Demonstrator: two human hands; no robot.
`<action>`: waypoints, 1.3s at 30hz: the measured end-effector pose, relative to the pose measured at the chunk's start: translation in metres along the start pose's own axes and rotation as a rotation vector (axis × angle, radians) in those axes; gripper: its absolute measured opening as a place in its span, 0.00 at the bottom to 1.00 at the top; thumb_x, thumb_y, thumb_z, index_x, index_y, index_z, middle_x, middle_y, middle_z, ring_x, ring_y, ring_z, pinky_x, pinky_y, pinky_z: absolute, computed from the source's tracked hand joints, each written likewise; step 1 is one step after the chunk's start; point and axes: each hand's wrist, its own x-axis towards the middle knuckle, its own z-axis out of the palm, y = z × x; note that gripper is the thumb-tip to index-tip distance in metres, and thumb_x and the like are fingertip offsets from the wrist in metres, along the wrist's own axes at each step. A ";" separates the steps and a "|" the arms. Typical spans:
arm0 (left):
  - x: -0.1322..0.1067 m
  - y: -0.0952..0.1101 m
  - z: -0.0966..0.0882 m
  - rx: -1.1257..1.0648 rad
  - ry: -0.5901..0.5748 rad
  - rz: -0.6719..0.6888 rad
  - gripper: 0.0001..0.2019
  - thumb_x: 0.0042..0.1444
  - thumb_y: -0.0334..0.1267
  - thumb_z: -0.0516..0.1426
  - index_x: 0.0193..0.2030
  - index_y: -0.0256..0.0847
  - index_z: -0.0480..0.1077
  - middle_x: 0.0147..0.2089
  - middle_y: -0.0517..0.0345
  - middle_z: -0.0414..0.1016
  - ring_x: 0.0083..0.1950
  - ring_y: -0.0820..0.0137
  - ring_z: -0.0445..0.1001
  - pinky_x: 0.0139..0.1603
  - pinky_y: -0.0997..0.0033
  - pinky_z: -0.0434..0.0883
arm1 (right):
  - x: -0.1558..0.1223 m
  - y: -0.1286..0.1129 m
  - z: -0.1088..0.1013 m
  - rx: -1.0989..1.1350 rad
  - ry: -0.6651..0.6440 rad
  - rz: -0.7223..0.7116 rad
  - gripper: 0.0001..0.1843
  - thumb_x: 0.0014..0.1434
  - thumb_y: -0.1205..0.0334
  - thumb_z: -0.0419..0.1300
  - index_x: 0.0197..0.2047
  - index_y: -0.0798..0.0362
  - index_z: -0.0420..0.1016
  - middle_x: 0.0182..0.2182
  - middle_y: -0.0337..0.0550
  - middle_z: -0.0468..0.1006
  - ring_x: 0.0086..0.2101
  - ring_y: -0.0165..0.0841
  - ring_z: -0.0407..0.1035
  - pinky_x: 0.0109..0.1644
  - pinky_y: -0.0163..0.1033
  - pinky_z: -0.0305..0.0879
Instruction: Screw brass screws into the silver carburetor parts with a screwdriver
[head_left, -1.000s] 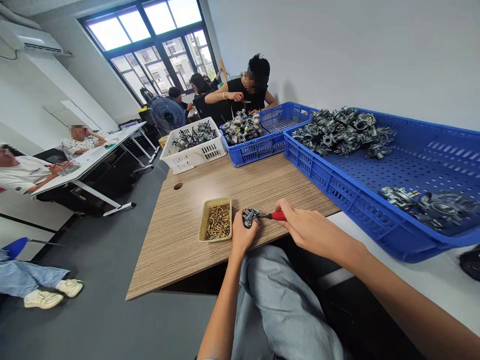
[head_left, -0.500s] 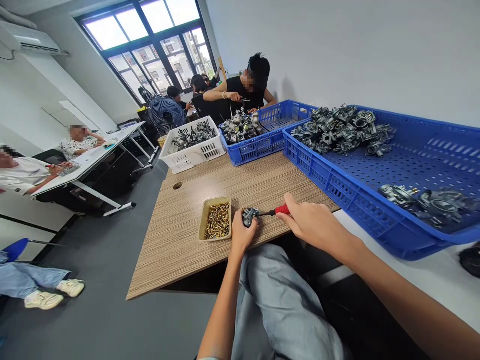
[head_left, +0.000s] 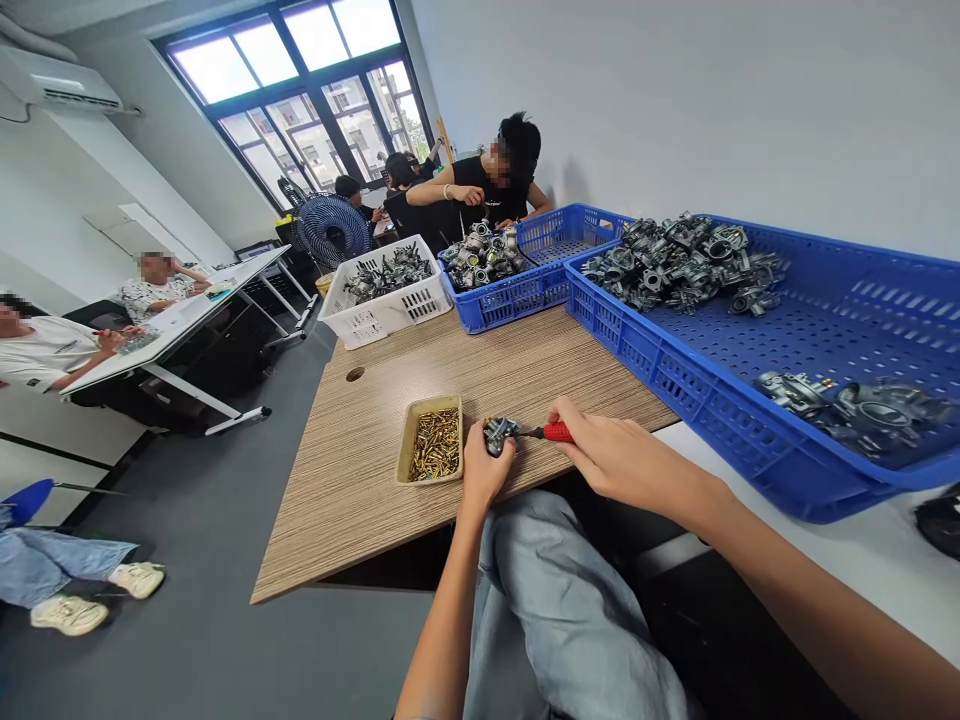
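My left hand (head_left: 484,472) grips a small grey metal carburettor part (head_left: 497,433) at the near edge of the wooden table (head_left: 375,400). My right hand (head_left: 611,455) holds a red-handled screwdriver (head_left: 556,432) whose tip points left into that part. Just left of my left hand stands a tan tray of small brass screws (head_left: 434,444).
A large blue crate (head_left: 750,440) with several metal parts lies to the right, a smaller blue crate (head_left: 517,290) and a white basket (head_left: 390,310) of parts farther back. A person in black works at the far end; others sit at a white table (head_left: 180,315) on the left. A fan (head_left: 330,228) stands behind.
My right hand with the screwdriver has shifted slightly, the handle rising then settling back; the part stays in my left hand. Feet at the far left have moved a little.
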 end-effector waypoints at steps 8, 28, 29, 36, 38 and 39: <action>-0.001 0.001 0.000 0.006 0.004 0.001 0.16 0.61 0.39 0.63 0.55 0.41 0.71 0.53 0.48 0.79 0.55 0.59 0.78 0.60 0.57 0.74 | 0.001 -0.006 0.003 -0.050 -0.029 0.041 0.05 0.77 0.64 0.49 0.54 0.52 0.61 0.40 0.45 0.84 0.38 0.42 0.81 0.33 0.41 0.53; -0.001 -0.002 0.001 0.018 0.006 -0.002 0.17 0.62 0.41 0.63 0.56 0.42 0.71 0.55 0.46 0.79 0.55 0.59 0.79 0.60 0.56 0.74 | 0.011 -0.005 0.009 -0.284 0.028 0.223 0.18 0.80 0.46 0.46 0.53 0.53 0.63 0.34 0.52 0.84 0.38 0.50 0.83 0.32 0.40 0.56; -0.001 -0.002 0.001 0.017 0.008 -0.004 0.18 0.62 0.41 0.63 0.57 0.42 0.71 0.55 0.46 0.79 0.55 0.58 0.79 0.61 0.56 0.74 | 0.011 -0.005 0.009 -0.276 0.027 0.221 0.18 0.80 0.47 0.46 0.53 0.53 0.63 0.34 0.51 0.84 0.38 0.49 0.83 0.32 0.40 0.56; 0.000 0.001 0.000 -0.008 -0.003 0.000 0.16 0.62 0.40 0.63 0.55 0.41 0.71 0.55 0.46 0.79 0.55 0.59 0.78 0.60 0.56 0.74 | 0.004 -0.001 0.007 -0.026 0.031 0.059 0.08 0.78 0.57 0.52 0.55 0.50 0.61 0.41 0.45 0.84 0.42 0.44 0.82 0.36 0.39 0.57; 0.000 0.001 0.000 -0.007 -0.001 -0.004 0.17 0.60 0.40 0.64 0.55 0.41 0.71 0.54 0.47 0.79 0.55 0.59 0.79 0.60 0.57 0.74 | 0.002 -0.002 0.005 0.050 0.018 0.015 0.05 0.77 0.63 0.51 0.54 0.50 0.61 0.45 0.46 0.84 0.43 0.41 0.81 0.38 0.38 0.59; 0.000 0.001 0.000 -0.006 0.001 -0.007 0.17 0.60 0.40 0.64 0.55 0.41 0.71 0.54 0.47 0.79 0.55 0.59 0.79 0.60 0.57 0.74 | 0.001 -0.002 0.004 0.069 0.007 0.001 0.06 0.76 0.66 0.50 0.54 0.50 0.61 0.46 0.46 0.84 0.43 0.40 0.81 0.39 0.38 0.59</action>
